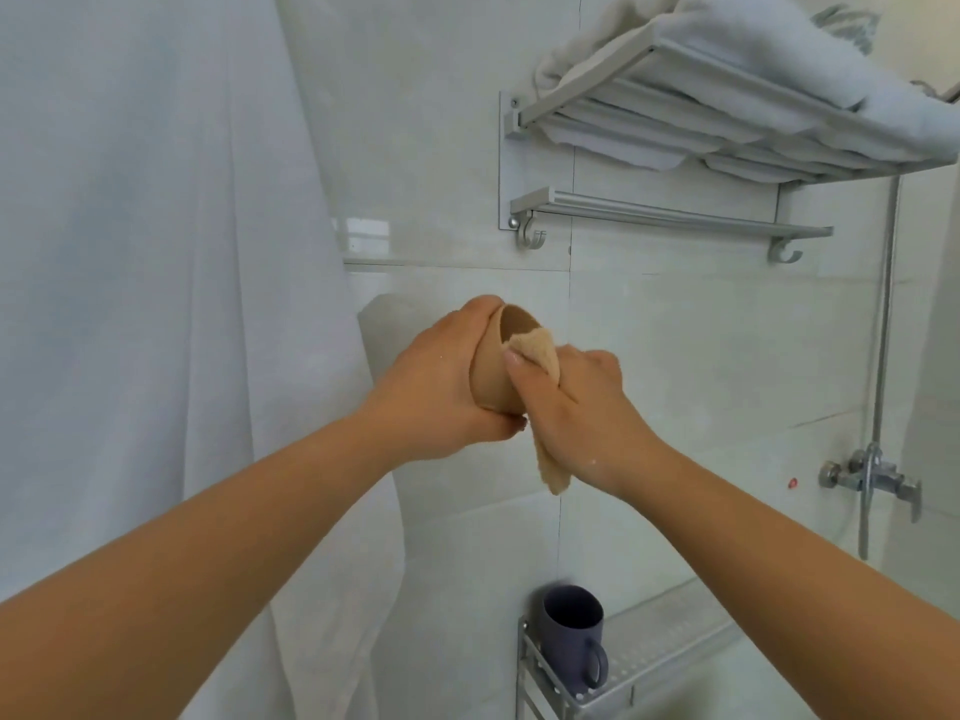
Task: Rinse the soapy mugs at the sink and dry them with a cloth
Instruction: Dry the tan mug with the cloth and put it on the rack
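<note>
Likely light but stiff and slick while damp, the tan mug (493,366) at frame centre is best gripped round its body, as the left hand (441,387) does, fingers curled round it. Right hand (576,402) pinches a tan cloth (540,356) at its rim; matte, handle hidden. Grey mug (571,636) sits on the shelf (675,652), lower centre.

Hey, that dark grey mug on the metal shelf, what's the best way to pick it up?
Probably by its handle, coming from the right and above. The grey mug stands upright at the left end of the metal shelf, its handle facing the near right, and nothing crowds it.
</note>
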The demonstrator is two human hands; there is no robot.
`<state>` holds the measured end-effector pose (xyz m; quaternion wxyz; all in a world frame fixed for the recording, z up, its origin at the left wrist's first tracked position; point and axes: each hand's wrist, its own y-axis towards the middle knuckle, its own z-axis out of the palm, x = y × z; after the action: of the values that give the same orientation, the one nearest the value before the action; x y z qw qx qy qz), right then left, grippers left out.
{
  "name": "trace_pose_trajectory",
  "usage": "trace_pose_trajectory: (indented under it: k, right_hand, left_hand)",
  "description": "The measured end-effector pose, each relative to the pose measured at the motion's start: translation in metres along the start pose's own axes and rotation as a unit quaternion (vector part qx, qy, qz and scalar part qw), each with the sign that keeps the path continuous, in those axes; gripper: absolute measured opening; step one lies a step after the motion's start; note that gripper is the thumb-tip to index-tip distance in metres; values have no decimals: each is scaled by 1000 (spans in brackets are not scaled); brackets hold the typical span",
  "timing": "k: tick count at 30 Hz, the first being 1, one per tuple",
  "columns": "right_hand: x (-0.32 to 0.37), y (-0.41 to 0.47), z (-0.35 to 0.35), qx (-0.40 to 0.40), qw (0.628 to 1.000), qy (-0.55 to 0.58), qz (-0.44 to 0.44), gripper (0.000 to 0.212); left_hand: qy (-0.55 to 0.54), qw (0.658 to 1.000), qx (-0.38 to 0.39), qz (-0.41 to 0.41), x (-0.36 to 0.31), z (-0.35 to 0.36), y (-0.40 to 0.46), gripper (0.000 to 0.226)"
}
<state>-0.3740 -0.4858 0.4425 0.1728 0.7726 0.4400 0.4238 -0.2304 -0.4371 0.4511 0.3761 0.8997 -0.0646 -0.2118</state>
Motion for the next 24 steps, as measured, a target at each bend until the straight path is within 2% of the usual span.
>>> trace_pose_trajectory:
  k: [3, 7, 10, 13, 16, 18, 20, 22, 24]
  right_hand:
    - [0, -3, -1, 42, 993, 93, 65, 45]
    - [9, 5, -2, 122, 959, 220, 128, 18]
    - [10, 8, -1, 140, 940, 272, 154, 30]
    - [5, 5, 4, 150, 957, 217, 125, 33]
    - [-1, -3, -1, 198, 971, 103, 87, 6]
    - [-3, -7, -4, 237, 969, 24, 67, 22]
    - [-7, -7, -4, 245, 968, -27, 54, 21]
    - [-12, -4, -6, 245, 968, -26, 51, 7]
    - [-16, -1, -10, 259, 964, 19, 53, 3]
  left_hand:
    - [98, 995, 15, 31, 6, 0, 2, 78]
    - [156, 986, 8, 64, 5, 12, -3, 81]
    - [160, 985, -11, 72, 6, 23, -8, 82]
    - [148, 987, 20, 55, 8, 19, -9, 83]
    - [93, 991, 93, 28, 12, 10, -10, 81]
    - [21, 992, 123, 11, 13, 6, -11, 75]
    - [-31, 990, 139, -4, 14, 4, -11, 72]
    - [-42, 989, 141, -12, 13, 4, -10, 71]
    - [-6, 991, 132, -16, 11, 9, -14, 69]
